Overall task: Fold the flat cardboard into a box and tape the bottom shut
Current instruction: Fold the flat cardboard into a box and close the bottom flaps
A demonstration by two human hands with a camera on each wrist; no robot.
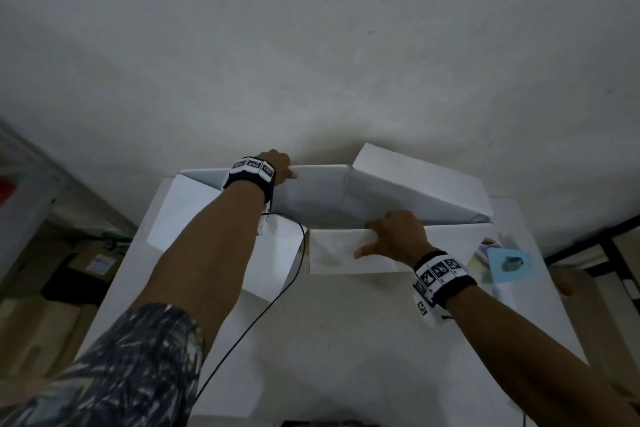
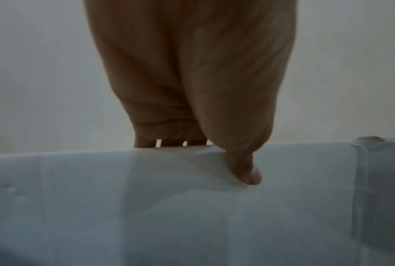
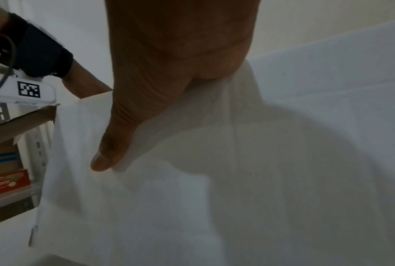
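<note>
1. Plainly, both bare arms are stretched forward over a white table (image 1: 346, 340), on which the white cardboard (image 1: 415, 191) is stood up and partly opened into a box shape at the far end.
2. The left arm is reached further, to the far wall of the cardboard, where the left hand (image 1: 277, 166) is hooked over the top edge.
3. In the left wrist view, the thumb (image 2: 249, 172) is pressed against the near face of that wall while the fingers (image 2: 146, 142) are curled over the edge behind it, so the panel is pinched.
4. The right arm is bent in from the right, and the right hand (image 1: 398, 239) is set on the near wall of the cardboard, right of centre.
5. Its fingers are folded over the top edge and hidden inside; the thumb (image 3: 110, 153) is laid flat down the near face, so this wall is gripped too.
6. A black cable (image 1: 277, 298) is trailed from the left wrist across the table.
7. A light blue object (image 1: 507, 265) is seen at the table's right edge, just beside the cardboard; what it is cannot be told.
</note>
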